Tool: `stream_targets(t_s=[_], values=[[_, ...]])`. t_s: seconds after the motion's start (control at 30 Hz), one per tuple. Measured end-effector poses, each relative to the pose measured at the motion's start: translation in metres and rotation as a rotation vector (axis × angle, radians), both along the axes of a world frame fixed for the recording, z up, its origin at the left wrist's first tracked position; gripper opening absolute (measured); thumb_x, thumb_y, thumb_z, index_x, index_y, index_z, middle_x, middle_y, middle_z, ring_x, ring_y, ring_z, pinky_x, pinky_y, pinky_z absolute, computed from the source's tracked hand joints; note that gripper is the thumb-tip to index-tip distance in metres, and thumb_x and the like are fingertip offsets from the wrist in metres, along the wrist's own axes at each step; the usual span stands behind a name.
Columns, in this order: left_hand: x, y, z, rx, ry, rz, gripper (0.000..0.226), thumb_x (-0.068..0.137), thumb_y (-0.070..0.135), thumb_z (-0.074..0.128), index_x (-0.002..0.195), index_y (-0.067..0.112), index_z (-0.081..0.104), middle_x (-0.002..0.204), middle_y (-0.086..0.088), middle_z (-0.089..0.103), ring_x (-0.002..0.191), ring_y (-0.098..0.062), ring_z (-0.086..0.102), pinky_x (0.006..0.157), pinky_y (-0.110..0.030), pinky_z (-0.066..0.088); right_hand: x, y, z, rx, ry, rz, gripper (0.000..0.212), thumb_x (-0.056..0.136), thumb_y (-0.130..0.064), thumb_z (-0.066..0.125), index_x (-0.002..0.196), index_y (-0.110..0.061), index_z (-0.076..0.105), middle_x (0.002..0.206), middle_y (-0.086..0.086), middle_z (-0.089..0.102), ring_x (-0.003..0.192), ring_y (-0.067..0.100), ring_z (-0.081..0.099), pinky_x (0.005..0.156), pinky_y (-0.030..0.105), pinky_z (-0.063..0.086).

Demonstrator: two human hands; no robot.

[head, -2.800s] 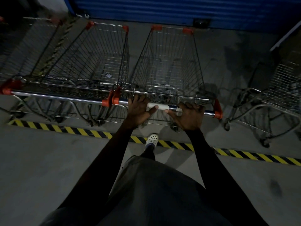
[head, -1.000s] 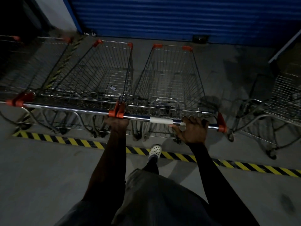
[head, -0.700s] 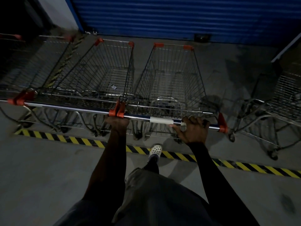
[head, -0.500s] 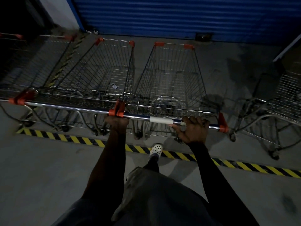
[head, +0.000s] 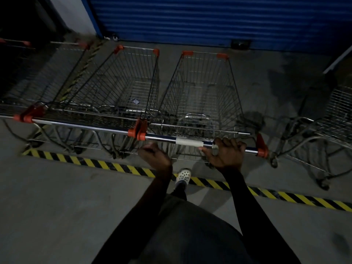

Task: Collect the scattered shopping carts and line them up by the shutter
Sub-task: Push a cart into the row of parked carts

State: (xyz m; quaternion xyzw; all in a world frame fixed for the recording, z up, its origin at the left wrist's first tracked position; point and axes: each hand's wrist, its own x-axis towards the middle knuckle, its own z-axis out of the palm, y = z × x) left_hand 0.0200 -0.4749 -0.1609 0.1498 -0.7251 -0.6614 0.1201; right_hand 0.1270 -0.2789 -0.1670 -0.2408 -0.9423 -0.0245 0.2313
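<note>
R hand gripped the handle bar of the shopping cart, fingers wrapped over it. L hand hung just short of the bar, fingers curled, holding nothing. Cart stood ahead of both hands, nose toward blue shutter; second cart ahead-left of L hand.

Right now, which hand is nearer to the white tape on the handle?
Right. The right hand grips the handle just right of the tape; the left hand is off the handle, lower left of it.

Grey clothing, one white perforated clog
</note>
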Motion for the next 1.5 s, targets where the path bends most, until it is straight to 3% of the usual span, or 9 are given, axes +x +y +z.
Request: stream_targets(t_s=[0.1, 0.17, 0.27, 0.37, 0.43, 0.6, 0.9, 1.3, 1.5], values=[[0.01, -0.003, -0.005, -0.545, 0.411, -0.384, 0.025, 0.098, 0.03, 0.06, 0.099, 0.005, 0.06, 0.103, -0.013, 0.056, 0.099, -0.03, 0.052, 0.083, -0.04, 0.039, 0.0, 0.0, 0.001, 0.004, 0.003, 0.001, 0.07, 0.088, -0.086, 0.043, 0.085, -0.021, 0.068, 0.08, 0.001, 0.064, 0.088, 0.027, 0.058, 0.085, 0.044, 0.036], [0.005, -0.002, -0.002, -0.748, 0.437, -0.529, 0.028, 0.096, 0.038, 0.06, 0.104, 0.012, 0.064, 0.111, -0.01, 0.057, 0.108, -0.027, 0.049, 0.09, -0.033, 0.031, 0.0, -0.001, 0.0, 0.008, 0.008, 0.005, 0.068, 0.088, -0.085, 0.046, 0.084, -0.02, 0.067, 0.079, 0.001, 0.064, 0.087, 0.028, 0.058, 0.085, 0.044, 0.036], [-0.002, 0.001, -0.005, -0.861, 0.455, -0.604, 0.024, 0.097, 0.039, 0.059, 0.109, 0.018, 0.065, 0.109, -0.005, 0.057, 0.108, -0.028, 0.051, 0.099, -0.037, 0.03, 0.0, -0.001, -0.003, 0.002, 0.004, 0.006, 0.065, 0.087, -0.084, 0.051, 0.085, -0.02, 0.068, 0.081, 0.001, 0.064, 0.088, 0.028, 0.058, 0.087, 0.045, 0.037], [-0.015, -0.001, -0.015, -0.854, 0.523, -0.706, 0.021, 0.101, 0.037, 0.055, 0.114, 0.023, 0.062, 0.11, -0.004, 0.058, 0.11, -0.031, 0.051, 0.108, -0.05, 0.034, 0.0, 0.0, -0.003, -0.018, -0.002, 0.003, 0.067, 0.088, -0.083, 0.047, 0.087, -0.02, 0.069, 0.084, 0.002, 0.066, 0.09, 0.028, 0.059, 0.089, 0.047, 0.037], [-0.025, -0.002, -0.017, -0.866, 0.516, -0.753, 0.025, 0.101, 0.042, 0.051, 0.113, 0.024, 0.063, 0.106, -0.003, 0.058, 0.106, -0.031, 0.051, 0.103, -0.052, 0.037, -0.001, -0.001, -0.002, -0.024, -0.015, -0.001, 0.069, 0.088, -0.084, 0.044, 0.088, -0.02, 0.07, 0.084, 0.002, 0.067, 0.09, 0.029, 0.059, 0.089, 0.047, 0.037], [-0.04, 0.001, -0.016, -0.933, 0.481, -0.799, 0.036, 0.092, 0.05, 0.051, 0.104, 0.021, 0.069, 0.096, 0.0, 0.06, 0.098, -0.032, 0.055, 0.093, -0.044, 0.033, -0.002, 0.0, -0.003, -0.01, -0.043, -0.009, 0.067, 0.088, -0.083, 0.048, 0.09, -0.019, 0.068, 0.086, 0.004, 0.067, 0.092, 0.03, 0.06, 0.089, 0.049, 0.036], [-0.049, 0.007, -0.011, -0.974, 0.412, -0.845, 0.047, 0.09, 0.059, 0.046, 0.104, 0.021, 0.071, 0.103, 0.0, 0.064, 0.107, -0.031, 0.052, 0.097, -0.043, 0.029, -0.008, -0.002, 0.002, -0.023, -0.053, -0.033, 0.065, 0.087, -0.082, 0.053, 0.094, -0.021, 0.072, 0.089, 0.001, 0.071, 0.093, 0.03, 0.063, 0.09, 0.046, 0.036], [-0.052, 0.005, -0.005, -0.931, 0.397, -0.891, 0.051, 0.085, 0.062, 0.046, 0.104, 0.023, 0.074, 0.107, 0.003, 0.068, 0.114, -0.031, 0.053, 0.088, -0.032, 0.017, -0.008, -0.005, 0.006, -0.024, -0.067, -0.051, 0.076, 0.087, -0.086, 0.041, 0.102, -0.02, 0.075, 0.091, 0.005, 0.073, 0.094, 0.031, 0.065, 0.091, 0.047, 0.036], [-0.052, 0.003, -0.003, -0.919, 0.379, -0.935, 0.057, 0.085, 0.064, 0.041, 0.107, 0.024, 0.074, 0.113, 0.002, 0.068, 0.117, -0.03, 0.051, 0.094, -0.038, 0.021, -0.008, -0.006, 0.006, -0.017, -0.064, -0.051, 0.078, 0.088, -0.087, 0.035, 0.098, -0.019, 0.073, 0.087, 0.005, 0.072, 0.09, 0.031, 0.064, 0.089, 0.046, 0.036]])
